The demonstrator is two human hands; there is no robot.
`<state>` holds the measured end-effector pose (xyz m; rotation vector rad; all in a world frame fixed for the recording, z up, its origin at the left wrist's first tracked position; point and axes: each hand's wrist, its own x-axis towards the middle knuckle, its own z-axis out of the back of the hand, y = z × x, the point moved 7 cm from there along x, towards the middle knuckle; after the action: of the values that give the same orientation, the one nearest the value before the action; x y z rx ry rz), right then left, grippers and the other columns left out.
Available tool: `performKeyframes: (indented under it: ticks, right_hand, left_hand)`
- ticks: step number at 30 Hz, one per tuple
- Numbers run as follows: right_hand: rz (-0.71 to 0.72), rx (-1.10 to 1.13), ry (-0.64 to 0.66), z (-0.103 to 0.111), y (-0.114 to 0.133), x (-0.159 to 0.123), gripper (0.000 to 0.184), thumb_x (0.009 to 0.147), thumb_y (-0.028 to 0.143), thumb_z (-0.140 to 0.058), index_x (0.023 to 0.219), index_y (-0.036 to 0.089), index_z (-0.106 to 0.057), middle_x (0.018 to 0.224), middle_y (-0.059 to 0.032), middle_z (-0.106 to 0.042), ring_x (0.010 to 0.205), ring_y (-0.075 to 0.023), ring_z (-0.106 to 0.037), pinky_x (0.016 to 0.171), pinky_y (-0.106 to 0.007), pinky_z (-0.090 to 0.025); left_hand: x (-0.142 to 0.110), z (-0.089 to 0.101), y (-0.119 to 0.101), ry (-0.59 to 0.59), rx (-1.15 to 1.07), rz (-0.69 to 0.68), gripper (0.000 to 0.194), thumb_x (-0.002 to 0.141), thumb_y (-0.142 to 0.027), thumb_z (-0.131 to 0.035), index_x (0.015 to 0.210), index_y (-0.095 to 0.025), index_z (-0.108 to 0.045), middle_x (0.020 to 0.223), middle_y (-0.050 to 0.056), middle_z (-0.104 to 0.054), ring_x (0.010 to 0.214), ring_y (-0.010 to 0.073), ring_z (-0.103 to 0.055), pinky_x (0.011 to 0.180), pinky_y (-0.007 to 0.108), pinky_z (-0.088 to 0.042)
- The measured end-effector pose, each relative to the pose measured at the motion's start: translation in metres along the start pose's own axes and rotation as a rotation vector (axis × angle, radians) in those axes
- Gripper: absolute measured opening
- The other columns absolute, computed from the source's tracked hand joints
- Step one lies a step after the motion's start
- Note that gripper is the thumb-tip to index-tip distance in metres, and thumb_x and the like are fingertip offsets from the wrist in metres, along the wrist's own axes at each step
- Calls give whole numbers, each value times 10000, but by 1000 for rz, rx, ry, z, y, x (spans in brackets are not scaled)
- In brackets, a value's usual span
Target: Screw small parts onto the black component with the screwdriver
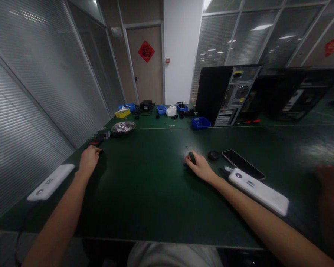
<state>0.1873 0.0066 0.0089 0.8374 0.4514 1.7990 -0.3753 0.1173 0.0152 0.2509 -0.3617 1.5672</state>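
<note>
My right hand (199,167) rests on the green table, fingers wrapped round a small screwdriver (192,158) with a dark green handle and a thin shaft that points away from me. Just right of it lies a round black object (213,155). At the left side of the table, my left hand (89,160) is closed, fingertips pinched together. Anything between them is too small or hidden to name. Right beyond that hand lies a dark item with a red part (97,141), partly blurred out. Farther back stands a metal dish (123,128) with small shiny pieces.
White power banks lie at left (51,182) and right (258,191), beside a dark phone (243,164). Behind are a blue tray (201,122), a yellow tray (122,113) and a computer case (225,96). Another person's blurred arm (332,200) reaches in at right.
</note>
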Motion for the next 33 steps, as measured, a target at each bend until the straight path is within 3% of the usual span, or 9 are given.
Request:
performKeyframes:
  ticks: [12, 15, 18, 21, 24, 26, 29, 33]
  right_hand:
    - [-1, -56, 8, -1, 4, 0, 229, 1001, 442, -495, 911, 233, -519, 873, -30, -666, 770, -190, -617, 715, -306, -442]
    - [0, -94, 26, -4, 8, 1, 324, 1036, 517, -429, 890, 239, -509, 804, -18, -639, 702, -176, -584, 661, -292, -411]
    - [33, -131, 72, -9, 16, 1, 379, 1061, 540, -361, 901, 244, -535, 774, -15, -630, 673, -168, -571, 642, -287, -388]
    - [74, -166, 106, -11, 23, 0, 359, 1063, 522, -374, 961, 245, -579, 795, -23, -646, 679, -169, -577, 643, -289, -375]
    - [109, -200, 126, -12, 28, -4, 276, 1033, 490, -472, 1042, 252, -612, 808, -16, -659, 687, -169, -585, 644, -286, -360]
    - [127, -217, 129, -12, 29, -6, 233, 1012, 458, -521, 1073, 255, -617, 798, -4, -658, 686, -166, -584, 643, -279, -348]
    - [146, -227, 120, -11, 30, -9, 198, 991, 420, -555, 1056, 244, -621, 819, 0, -663, 686, -155, -576, 636, -269, -334]
    - [170, -213, 108, -10, 30, -11, 153, 958, 374, -593, 1005, 235, -636, 863, -2, -665, 711, -147, -573, 661, -263, -348]
  left_hand:
    - [-5, 12, 4, 39, -67, 155, 351, 873, -294, -548, 1110, -150, -763, 1153, 203, -708, 1082, 395, -647, 914, 488, -521]
    - [-7, 21, -11, 69, -145, 156, 328, 879, -284, -553, 1083, -146, -769, 1078, 186, -737, 1030, 381, -670, 911, 479, -513]
    - [-8, 24, -66, 142, -279, 31, 275, 888, -307, -583, 1018, -169, -783, 1061, 143, -753, 992, 335, -685, 903, 432, -518]
    - [-21, 23, -162, 262, -465, -219, 266, 912, -355, -607, 1059, -212, -777, 1122, 93, -743, 992, 269, -686, 864, 363, -535]
    - [-55, 23, -267, 369, -649, -490, 248, 928, -394, -640, 1080, -246, -769, 1141, 72, -729, 995, 212, -675, 852, 311, -531]
    - [-81, 22, -320, 408, -746, -620, 217, 922, -383, -670, 1040, -233, -772, 1096, 81, -729, 940, 188, -671, 820, 291, -523]
    - [-108, 23, -359, 405, -843, -693, 180, 952, -321, -637, 1003, -192, -750, 1070, 84, -715, 880, 170, -657, 782, 286, -514]
    - [-117, 25, -357, 367, -886, -685, 159, 979, -275, -594, 993, -178, -719, 1099, 71, -687, 999, 191, -632, 871, 312, -496]
